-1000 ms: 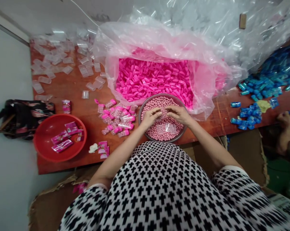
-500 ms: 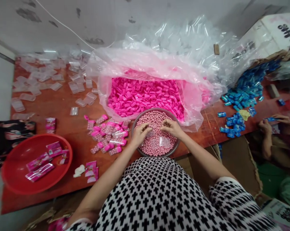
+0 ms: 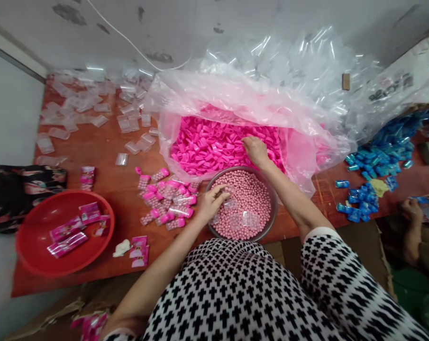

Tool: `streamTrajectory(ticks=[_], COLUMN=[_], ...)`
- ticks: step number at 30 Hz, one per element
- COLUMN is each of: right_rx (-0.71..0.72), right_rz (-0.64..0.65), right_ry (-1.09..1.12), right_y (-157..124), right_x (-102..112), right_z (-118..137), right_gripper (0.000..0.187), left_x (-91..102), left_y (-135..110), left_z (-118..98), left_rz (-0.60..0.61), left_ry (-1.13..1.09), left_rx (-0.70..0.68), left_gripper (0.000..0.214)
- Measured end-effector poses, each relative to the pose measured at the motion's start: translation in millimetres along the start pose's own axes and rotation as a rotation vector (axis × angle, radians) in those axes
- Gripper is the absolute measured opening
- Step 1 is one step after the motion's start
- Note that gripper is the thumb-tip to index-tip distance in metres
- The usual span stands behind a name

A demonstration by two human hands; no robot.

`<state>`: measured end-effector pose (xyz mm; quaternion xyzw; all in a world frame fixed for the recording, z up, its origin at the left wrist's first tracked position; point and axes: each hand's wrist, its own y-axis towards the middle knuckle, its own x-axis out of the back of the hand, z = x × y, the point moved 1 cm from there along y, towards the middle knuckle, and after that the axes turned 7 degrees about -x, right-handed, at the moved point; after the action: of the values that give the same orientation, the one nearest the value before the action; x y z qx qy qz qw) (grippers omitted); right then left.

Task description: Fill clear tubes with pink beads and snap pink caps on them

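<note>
My left hand (image 3: pixel 213 203) is at the left side of a grey bowl (image 3: pixel 274 210) of pink beads (image 3: pixel 248 194). Its thumb and fingers pinch a small clear plastic container (image 3: pixel 230 203), seen over the beads; its contents are hard to make out. Farther back, my right hand (image 3: pixel 256 150) reaches over bright pink caps (image 3: pixel 214 147) heaped in an open plastic bag (image 3: pixel 297 154). Its fingers are drawn together at the caps, and what they hold is hidden. More clear containers (image 3: pixel 250 219) lie on the beads.
Left of the bowl is a pile of bead-filled containers with pink caps (image 3: pixel 168 196). A red basin (image 3: pixel 32 260) holds several pink packets (image 3: pixel 68 244). Clear containers (image 3: pixel 72 106) lie back left. Blue items (image 3: pixel 363 203) are at right, near another person's hand (image 3: pixel 412 208).
My right hand has moved from above the beads back and up to the pink caps. My left hand stays over the bowl with the clear container. The whole view has shifted slightly.
</note>
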<state>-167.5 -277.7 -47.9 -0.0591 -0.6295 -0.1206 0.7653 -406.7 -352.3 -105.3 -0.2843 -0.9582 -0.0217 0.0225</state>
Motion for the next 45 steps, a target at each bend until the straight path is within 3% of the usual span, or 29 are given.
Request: streamTrajectory(ticks=[6,14,20,23,25,28,33,38,45], right_rx=[-0.102,-0.146,-0.087,-0.032,0.000,0.121,0.378,0.542,0.612], right_rz=[-0.077,-0.153,-0.008,-0.020,-0.060,-0.078,0.202,0.130,0.090], right_ry=[-0.065,-0.097,-0.156,-0.129,-0.046,0.212,0.573,0.486,0.349], right_y=[36.6,51.7,78.3,80.0,66.2,20.5,-77.0,-119.8,-148.0], right_x=[-5.2,-5.2,-5.5,-1.5,4.6,15.5,22.3,19.8,22.3], right_z=[12.2,25.8,35.7,33.1,29.2,25.8,32.2,32.2,31.0], right_gripper=[0.032,0.042,0.035,0.034,0.032,0.032,0.035,0.036,0.037], left_x=[7.7,8.3,11.1,14.4,16.9,18.5,12.5,5.0,-5.0], left_y=[-2.9,4.4,11.0,11.2,11.0,11.2,10.4,1.9,-18.3], left_z=[9.4,2.1,-2.1,-0.9,-0.4,-0.2,-4.8,-11.7,-14.4], left_rz=[-0.069,-0.125,-0.205,-0.251,-0.288,-0.300,-0.213,-0.121,-0.146], left_ry=[-0.117,-0.205,-0.223,-0.172,-0.140,-0.101,0.026,0.126,0.042], left_rx=[0.042,0.044,0.039,0.033,0.013,-0.040,-0.110,-0.186,-0.159], left_gripper=[0.037,0.035,0.037,0.038,0.038,0.034,0.030,0.031,0.030])
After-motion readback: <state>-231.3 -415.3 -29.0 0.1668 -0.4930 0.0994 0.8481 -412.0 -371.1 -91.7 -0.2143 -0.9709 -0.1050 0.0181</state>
